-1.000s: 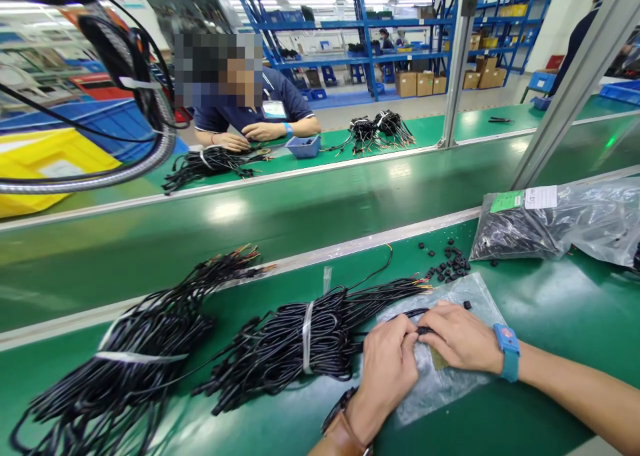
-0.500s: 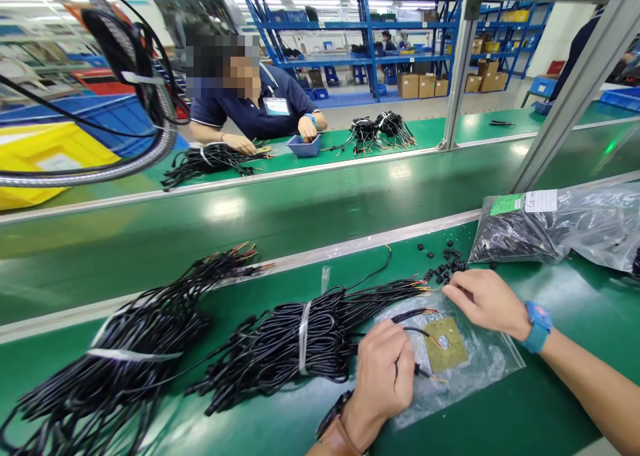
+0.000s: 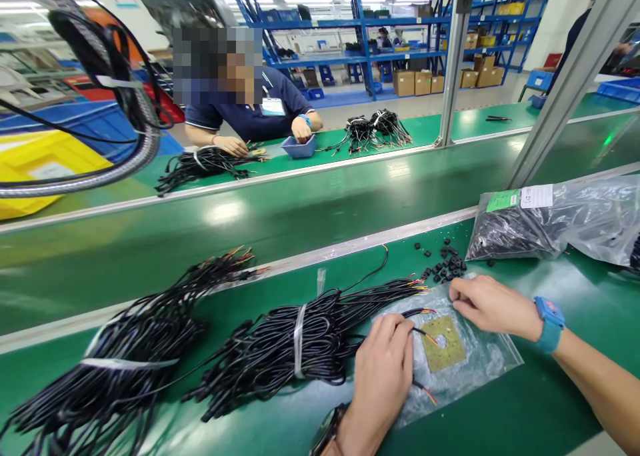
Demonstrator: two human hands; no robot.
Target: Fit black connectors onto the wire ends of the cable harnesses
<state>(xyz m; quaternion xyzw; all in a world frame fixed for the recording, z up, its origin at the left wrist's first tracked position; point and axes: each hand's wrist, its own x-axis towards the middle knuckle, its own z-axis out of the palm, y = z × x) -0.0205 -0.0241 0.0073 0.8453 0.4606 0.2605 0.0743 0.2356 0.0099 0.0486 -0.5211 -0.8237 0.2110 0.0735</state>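
Note:
My left hand (image 3: 384, 363) is closed over black cables on the right side of a tied cable bundle (image 3: 280, 339). From under its fingers come a cable end (image 3: 424, 335) lying across a square yellowish plate (image 3: 443, 344) with a round hole, and a lower wire end (image 3: 427, 393) with bare coloured strands. The plate lies on a clear plastic bag (image 3: 480, 369). My right hand (image 3: 493, 304) has its fingers curled together above the bag's upper right part, just below a scatter of small black parts (image 3: 450, 264). Whatever its fingertips hold is hidden.
Another tied cable bundle (image 3: 125, 349) lies on the left. A filled plastic bag (image 3: 515, 229) stands at the back right, beside a slanted metal post (image 3: 555, 89). Beyond the green belt (image 3: 300, 206), a co-worker (image 3: 250, 113) handles cables and a blue bin (image 3: 299, 148).
My left hand has rolled and its fingers have stretched forward a little over the cables. The lower wire end now shows more plainly. My right hand has shifted slightly right.

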